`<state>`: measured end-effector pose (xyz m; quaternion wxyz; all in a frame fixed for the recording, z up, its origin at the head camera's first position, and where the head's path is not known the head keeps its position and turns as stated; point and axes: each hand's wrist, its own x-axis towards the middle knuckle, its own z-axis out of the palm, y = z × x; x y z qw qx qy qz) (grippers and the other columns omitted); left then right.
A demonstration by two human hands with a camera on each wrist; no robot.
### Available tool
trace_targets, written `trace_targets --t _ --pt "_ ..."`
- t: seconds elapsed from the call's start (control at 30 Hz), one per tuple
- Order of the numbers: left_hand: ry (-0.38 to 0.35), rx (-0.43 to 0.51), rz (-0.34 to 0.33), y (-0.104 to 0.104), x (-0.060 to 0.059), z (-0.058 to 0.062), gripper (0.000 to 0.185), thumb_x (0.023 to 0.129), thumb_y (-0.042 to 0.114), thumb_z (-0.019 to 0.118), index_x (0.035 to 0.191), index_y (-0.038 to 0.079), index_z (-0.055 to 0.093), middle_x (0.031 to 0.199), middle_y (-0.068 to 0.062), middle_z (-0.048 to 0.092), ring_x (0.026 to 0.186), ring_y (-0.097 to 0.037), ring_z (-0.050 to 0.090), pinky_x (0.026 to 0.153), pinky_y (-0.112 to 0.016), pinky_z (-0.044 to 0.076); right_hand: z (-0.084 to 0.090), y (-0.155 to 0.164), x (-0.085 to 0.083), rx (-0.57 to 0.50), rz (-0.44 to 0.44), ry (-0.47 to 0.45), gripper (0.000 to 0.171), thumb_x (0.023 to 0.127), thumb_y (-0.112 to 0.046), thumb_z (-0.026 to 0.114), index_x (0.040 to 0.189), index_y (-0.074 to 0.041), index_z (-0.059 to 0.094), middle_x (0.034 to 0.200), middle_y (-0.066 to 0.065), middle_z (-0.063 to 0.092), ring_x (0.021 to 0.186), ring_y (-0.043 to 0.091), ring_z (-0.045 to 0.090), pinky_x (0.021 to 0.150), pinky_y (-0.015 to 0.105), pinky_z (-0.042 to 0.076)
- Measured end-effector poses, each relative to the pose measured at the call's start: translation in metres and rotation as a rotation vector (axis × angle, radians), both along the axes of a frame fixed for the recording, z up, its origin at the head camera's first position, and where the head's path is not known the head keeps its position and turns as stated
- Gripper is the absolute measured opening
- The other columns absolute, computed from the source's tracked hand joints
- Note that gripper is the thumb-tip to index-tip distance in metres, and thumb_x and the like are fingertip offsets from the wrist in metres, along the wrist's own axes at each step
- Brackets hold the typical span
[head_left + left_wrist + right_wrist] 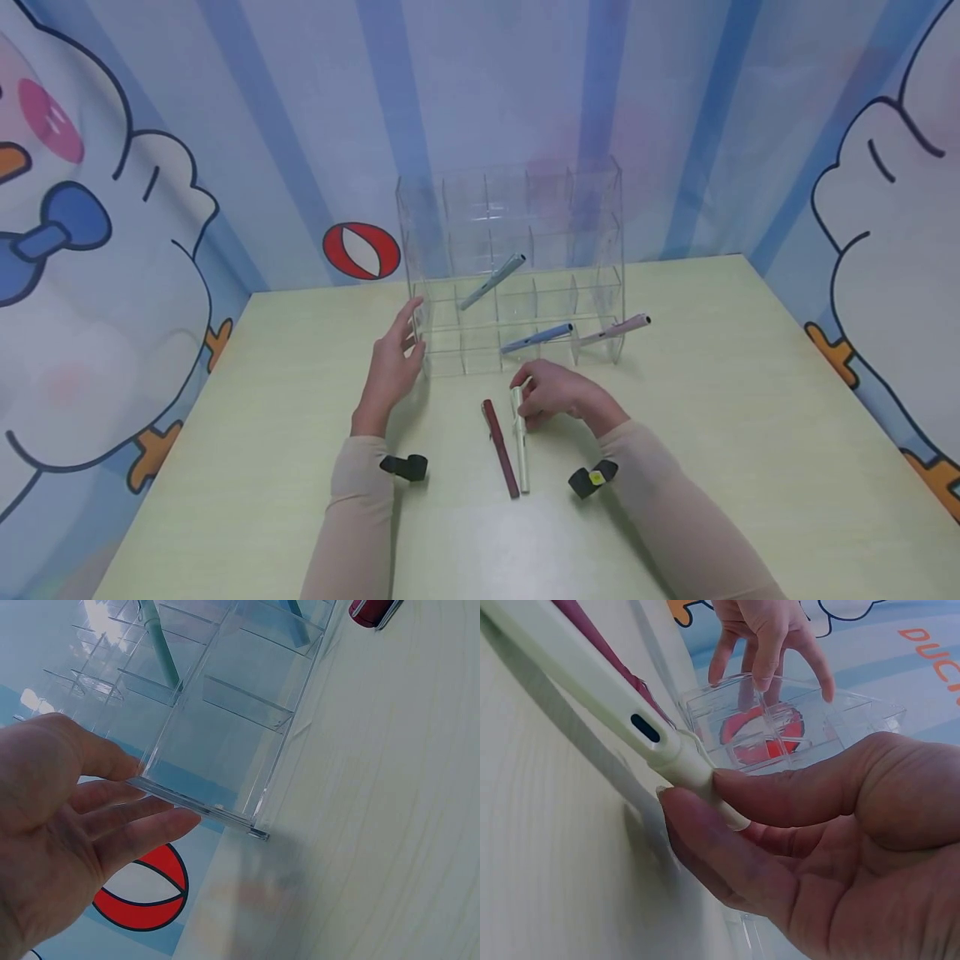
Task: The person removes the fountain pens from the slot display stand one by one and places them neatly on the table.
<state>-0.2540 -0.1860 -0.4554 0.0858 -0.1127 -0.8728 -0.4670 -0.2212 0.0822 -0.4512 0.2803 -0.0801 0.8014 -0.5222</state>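
Pale pen [522,454]: whitish green, slender and smooth, with a dark rounded slot in the barrel and a clip at the pinched end; located in front of the clear rack [517,302], its other end pointing toward the person. Whether it is wholly in contact with the table [247,417] cannot be told.
Right hand [558,392]: thumb and fingers pinching the pale pen near its clip end.
Dark red pen [500,448]: glossy, with a metallic clip; lying on the table just beside the pale pen, to its left.
Clear rack: transparent, hard-looking plastic; thin flat walls and dividers form stepped tiers of box-shaped compartments.
Left hand [392,367]: at the rack's left side, thumb and fingers pinching the edge of its side wall.
Rack contents: a greenish pen [492,283], tilted in the second tier from the bottom; a blue pen [537,337], tilted in a middle compartment of the lowest tier; a lilac pen [617,330], leaning in that tier's rightmost compartment. Each has its raised end toward the right.
Table surface: pale yellow, faintly grained.
Sleeves [360,517]: beige cloth, close-fitting.
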Motion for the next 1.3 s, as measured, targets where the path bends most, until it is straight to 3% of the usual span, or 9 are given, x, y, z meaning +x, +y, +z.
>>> trace_targets --t 0.43,0.67,1.3 --pt "0.012 -0.023 0.014 0.001 0.0 0.001 0.071 0.097 -0.003 0.059 0.156 0.027 0.033 0.153 -0.018 0.042 0.127 -0.041 0.055 0.1 -0.052 0.049 -0.005 -0.007 0.001 0.133 0.043 0.11 0.038 0.085 0.007 0.07 0.121 0.008 0.058 0.094 0.013 0.06 0.073 0.019 0.066 0.067 0.032 0.058" --pt "0.008 -0.027 0.013 0.0 -0.003 0.001 0.071 0.098 0.0 0.058 0.156 0.032 0.032 0.153 -0.017 0.043 0.127 -0.04 0.055 0.1 -0.051 0.049 -0.003 -0.01 0.002 0.163 0.048 0.118 0.037 0.084 0.007 0.07 0.12 0.008 0.059 0.094 0.014 0.062 0.073 0.02 0.067 0.068 0.033 0.058" --pt "-0.002 -0.004 0.009 0.001 -0.001 0.0 0.071 0.098 0.0 0.059 0.155 0.034 0.032 0.153 -0.017 0.043 0.127 -0.04 0.055 0.1 -0.053 0.048 0.0 -0.016 0.006 0.313 0.079 0.221 0.031 0.079 0.004 0.073 0.109 0.004 0.066 0.085 0.008 0.062 0.07 0.017 0.057 0.059 0.027 0.048"
